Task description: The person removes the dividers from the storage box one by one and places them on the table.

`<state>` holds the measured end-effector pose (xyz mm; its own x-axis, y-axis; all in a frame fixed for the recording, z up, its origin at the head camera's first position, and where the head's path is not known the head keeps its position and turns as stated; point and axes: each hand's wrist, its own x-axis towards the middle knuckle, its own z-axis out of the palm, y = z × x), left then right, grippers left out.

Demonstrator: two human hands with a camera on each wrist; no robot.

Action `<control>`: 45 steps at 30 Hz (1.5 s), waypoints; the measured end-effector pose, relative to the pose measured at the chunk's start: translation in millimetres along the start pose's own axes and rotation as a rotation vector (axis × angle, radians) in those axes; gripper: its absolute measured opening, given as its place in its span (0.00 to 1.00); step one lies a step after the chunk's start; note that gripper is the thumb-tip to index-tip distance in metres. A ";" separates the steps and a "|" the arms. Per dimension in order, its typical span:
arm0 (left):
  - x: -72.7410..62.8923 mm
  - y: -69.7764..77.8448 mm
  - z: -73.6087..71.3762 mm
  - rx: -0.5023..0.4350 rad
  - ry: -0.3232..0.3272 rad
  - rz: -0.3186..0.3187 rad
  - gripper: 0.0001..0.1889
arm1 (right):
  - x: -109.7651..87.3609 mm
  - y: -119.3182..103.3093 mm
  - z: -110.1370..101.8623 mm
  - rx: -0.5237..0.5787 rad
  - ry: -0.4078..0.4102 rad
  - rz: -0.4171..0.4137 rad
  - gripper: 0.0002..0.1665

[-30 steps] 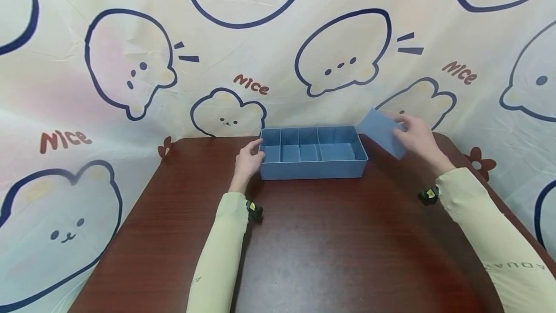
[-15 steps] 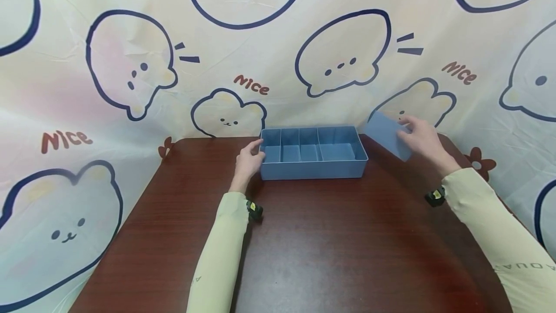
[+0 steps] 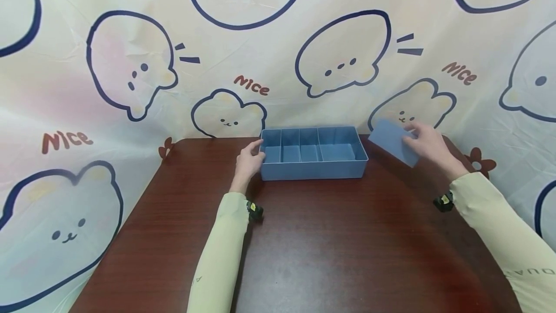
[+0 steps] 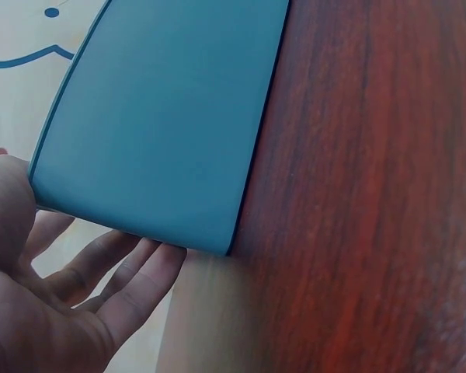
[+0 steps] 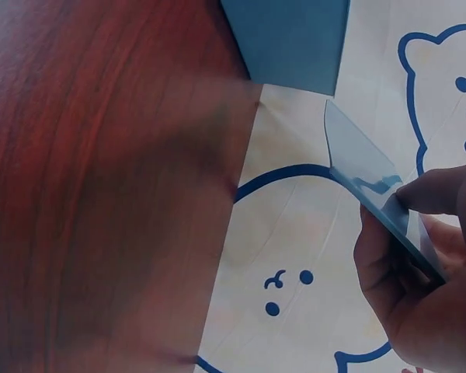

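Observation:
In the head view a blue plastic box (image 3: 312, 170) with thin upright dividers (image 3: 299, 145) stands on the table. My left hand (image 3: 248, 164) holds its left end. In the left wrist view the thumb is at the upper corner and the fingers (image 4: 144, 291) lie against the end wall. Right of the box, my right hand (image 3: 430, 146) pinches a flat, thin blue plastic panel (image 3: 393, 140) by one edge, tilted in the air and apart from the box. The right wrist view shows the panel (image 5: 361, 155) as see-through, between thumb and fingers.
The dark brown wooden table (image 3: 312, 245) reaches back to a pale cloth backdrop (image 3: 278, 52) printed with cartoon bears. The backdrop closes in the back and both sides. Each wrist carries a small black camera (image 3: 444, 202).
The right hand has moved right and slightly down with the blue panel, away from the box. The box and the left hand have stayed in place.

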<state>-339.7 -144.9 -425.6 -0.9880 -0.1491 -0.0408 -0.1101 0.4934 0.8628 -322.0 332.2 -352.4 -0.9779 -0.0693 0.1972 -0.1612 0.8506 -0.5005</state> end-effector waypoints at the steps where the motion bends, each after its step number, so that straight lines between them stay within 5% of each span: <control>1: 0.2 -0.3 0.0 0.000 -0.001 -0.001 0.25 | -0.6 0.8 0.1 -0.001 0.003 -0.003 0.26; 45: -1.2 2.0 -1.5 -0.010 -0.014 -0.011 0.26 | -23.7 52.6 20.5 -0.056 -0.074 0.105 0.25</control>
<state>-338.6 -145.0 -423.1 -0.9882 -0.1421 -0.0577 -0.1201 0.4831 0.8673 -310.1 367.9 -400.7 -0.9965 -0.0150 0.0824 -0.0519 0.8828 -0.4668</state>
